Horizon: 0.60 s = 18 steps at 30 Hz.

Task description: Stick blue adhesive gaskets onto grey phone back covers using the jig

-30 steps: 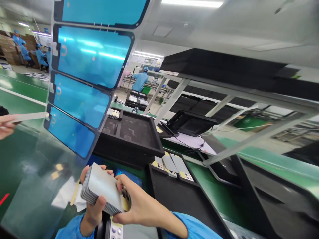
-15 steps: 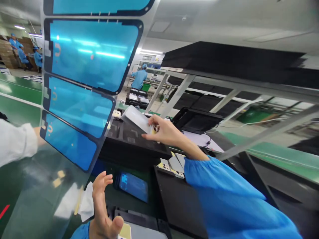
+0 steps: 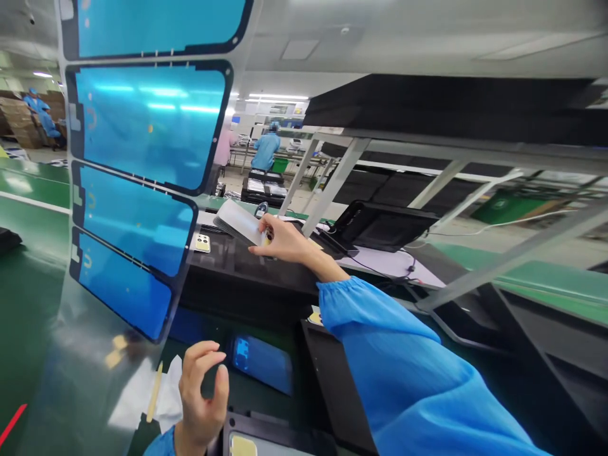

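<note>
Right hand: your right hand (image 3: 285,244) is stretched out over the black tray (image 3: 247,269), fingers closed on a stack of pale phone back covers (image 3: 240,221), gripped at its near end.
Stack: held tilted just above the tray's far edge; I can't tell if it touches the tray.
Left hand: your left hand (image 3: 202,396) is low and near your body, holding nothing, fingers curled loosely, thumb and forefinger close together.
Under left hand: dark fixture (image 3: 266,437) at the bottom edge with a yellowish part in it; a blue-filmed piece (image 3: 261,362) lies just beyond the fingers.
Tray: one cover with a camera cutout (image 3: 202,242) sits in its left compartment.
Surface: green bench top (image 3: 28,297); white paper scraps (image 3: 152,392) and a thin yellow stick (image 3: 154,400) lie left of your left hand.
Film sheet: clear liner with blue adhesive frames (image 3: 142,126) hangs close to the camera on the left, covering much of that side.
Right side: grey rack frame (image 3: 475,158) carrying black trays (image 3: 451,104); a dark monitor-like unit (image 3: 380,225) stands beyond the tray.
Room: factory floor, ceiling strip lights, workers in blue coats (image 3: 266,149) at distant benches, probably cartons far left, too blurred to be sure.
</note>
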Tool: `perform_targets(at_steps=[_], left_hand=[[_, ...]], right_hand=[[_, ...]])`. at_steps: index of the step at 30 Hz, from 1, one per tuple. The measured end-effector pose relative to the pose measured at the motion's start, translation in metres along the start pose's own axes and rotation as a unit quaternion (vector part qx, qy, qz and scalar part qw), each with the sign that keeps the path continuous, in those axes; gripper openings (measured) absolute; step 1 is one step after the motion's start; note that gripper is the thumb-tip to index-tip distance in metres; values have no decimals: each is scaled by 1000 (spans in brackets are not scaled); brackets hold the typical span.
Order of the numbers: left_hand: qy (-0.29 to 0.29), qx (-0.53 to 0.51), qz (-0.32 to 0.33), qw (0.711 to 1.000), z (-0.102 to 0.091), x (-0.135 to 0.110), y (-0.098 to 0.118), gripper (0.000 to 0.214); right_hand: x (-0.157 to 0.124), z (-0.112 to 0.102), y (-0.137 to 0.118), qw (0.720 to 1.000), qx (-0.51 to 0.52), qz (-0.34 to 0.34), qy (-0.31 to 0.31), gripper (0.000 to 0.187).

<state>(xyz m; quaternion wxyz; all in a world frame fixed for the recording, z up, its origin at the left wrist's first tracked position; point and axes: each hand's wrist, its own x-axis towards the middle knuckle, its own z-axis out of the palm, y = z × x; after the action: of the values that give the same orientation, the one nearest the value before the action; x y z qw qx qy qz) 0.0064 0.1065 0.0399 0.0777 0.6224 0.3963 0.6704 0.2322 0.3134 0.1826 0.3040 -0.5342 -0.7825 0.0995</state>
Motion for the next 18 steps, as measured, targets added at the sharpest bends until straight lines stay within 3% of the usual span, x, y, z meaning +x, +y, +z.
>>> perform_targets(at_steps=[4,9,13,16,18], left_hand=[[15,40,-33,999,15,37,-1,13],[61,124,-93,986,33,124,-28,17],[73,205,-182,959,28,186,-61,37],[60,253,-245,934,19,214,-81,57],[49,280,-284,916,15,224,-90,59]], right_hand=[[-16,-15,0,999,11,2,35,45],[-32,-37,-1,997,20,1,78,47],[-45,-50,4,995,16,-2,94,47],[-57,-57,10,995,17,-3,102,46],[-63,-61,13,994,20,-3,105,45]])
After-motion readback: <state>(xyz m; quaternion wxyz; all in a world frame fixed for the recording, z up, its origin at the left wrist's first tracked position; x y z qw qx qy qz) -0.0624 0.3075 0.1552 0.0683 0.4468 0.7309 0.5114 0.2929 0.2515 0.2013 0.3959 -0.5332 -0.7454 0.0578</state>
